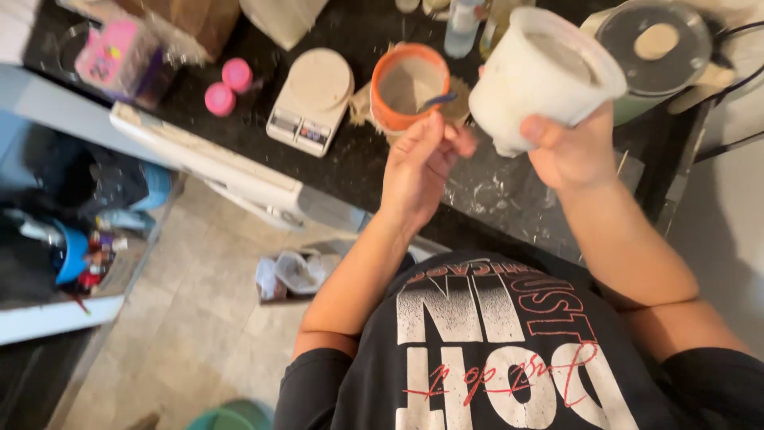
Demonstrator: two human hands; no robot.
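Note:
My left hand (422, 163) pinches the dark handle of a small spoon (439, 100) that dips into an orange cup (408, 86) holding pale powder. The cup stands on the black speckled counter (362, 159). To its right, my right hand (569, 147) grips a white plastic tub (541, 76) from below. The tub is lifted off the counter and tilted, its open mouth showing pale powder inside. The tub's rim is close to the orange cup but apart from it.
A white kitchen scale (313, 99) sits left of the cup, with two pink caps (228, 86) beyond it. A green appliance with a round lid (654, 44) stands at the back right, and bottles (461, 24) behind. A white open drawer front (207, 163) juts out below the counter.

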